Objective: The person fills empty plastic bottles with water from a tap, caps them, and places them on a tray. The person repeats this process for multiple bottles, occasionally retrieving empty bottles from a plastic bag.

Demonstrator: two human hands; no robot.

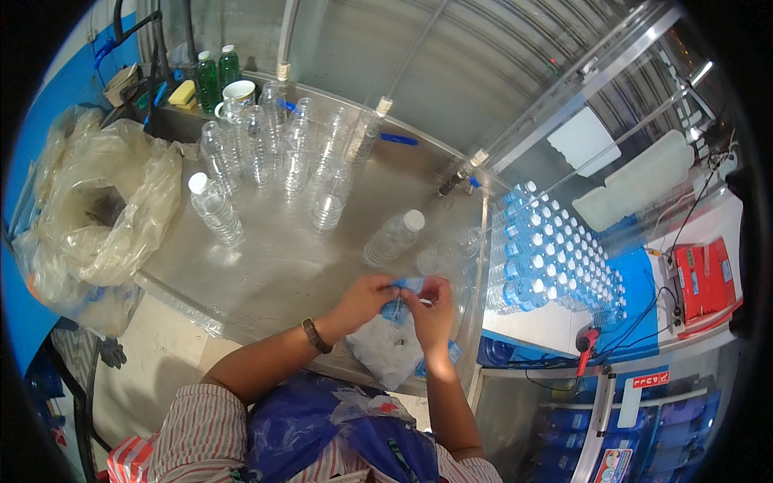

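Note:
My left hand (362,302) and my right hand (432,311) meet over the near part of a metal counter (272,271), both pinching a small blue plastic label (395,309). Below them lies a clear bag of white bottle caps (386,353), partly covered by the hands. A clear plastic bottle with a white cap (392,238) stands just beyond my fingers. To its right an uncapped clear bottle (444,253) seems to lie on its side. Another capped bottle (215,210) stands farther left, and several uncapped bottles (296,157) stand behind it.
Many capped, labelled bottles (543,253) stand in rows on a white surface at right, near a red heat gun or dryer (586,344) with cables. A large plastic bag (115,199) fills the left. Green bottles (208,81), a mug (238,93) and a sponge (183,93) are at the back.

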